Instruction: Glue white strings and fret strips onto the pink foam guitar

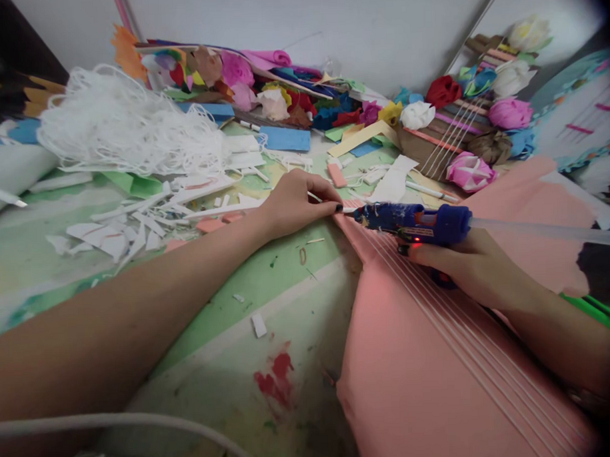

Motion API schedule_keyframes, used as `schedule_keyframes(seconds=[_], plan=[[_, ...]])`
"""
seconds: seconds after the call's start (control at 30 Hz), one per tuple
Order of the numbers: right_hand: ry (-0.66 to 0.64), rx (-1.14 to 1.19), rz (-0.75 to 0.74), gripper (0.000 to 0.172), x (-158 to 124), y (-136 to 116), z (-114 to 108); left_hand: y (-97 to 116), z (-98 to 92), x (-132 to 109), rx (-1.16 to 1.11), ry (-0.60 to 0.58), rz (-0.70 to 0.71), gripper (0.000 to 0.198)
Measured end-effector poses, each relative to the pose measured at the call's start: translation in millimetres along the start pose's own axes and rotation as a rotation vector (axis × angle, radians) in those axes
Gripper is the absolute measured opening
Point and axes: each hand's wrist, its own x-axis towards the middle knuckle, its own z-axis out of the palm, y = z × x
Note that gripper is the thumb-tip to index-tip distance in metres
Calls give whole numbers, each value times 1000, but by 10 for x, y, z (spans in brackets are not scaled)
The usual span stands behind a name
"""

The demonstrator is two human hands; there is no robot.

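Observation:
My right hand [456, 260] is wrapped round a blue glue gun [415, 221], whose small red light is lit and whose rear holds a long clear glue stick [540, 230]. The gun's nozzle points left, at the fingertips of my left hand [304, 202]. Those fingers pinch a thin white strip close to the nozzle, at the narrow top end of a pink paper-covered shape [414, 358]. Several white strings [453, 326] run lengthwise over the pink shape. Where nozzle and strip meet is too small to make out.
A tangled heap of white string [131, 128] lies at the back left, with white scraps [105, 239] before it. Colourful paper flowers [239, 71] line the wall. A brown stringed piece [432, 144] stands at the back right. A white cable [141, 421] crosses the lower left.

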Motion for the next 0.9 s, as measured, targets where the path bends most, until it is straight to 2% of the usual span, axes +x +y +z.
schedule_keyframes(seconds=[0.43, 0.9], plan=[[9, -14, -35, 31, -4, -32, 16, -40, 18, 7, 5, 16, -23, 14], [-18, -161, -332, 24, 3, -68, 30, -57, 11, 12, 7, 16, -23, 15]])
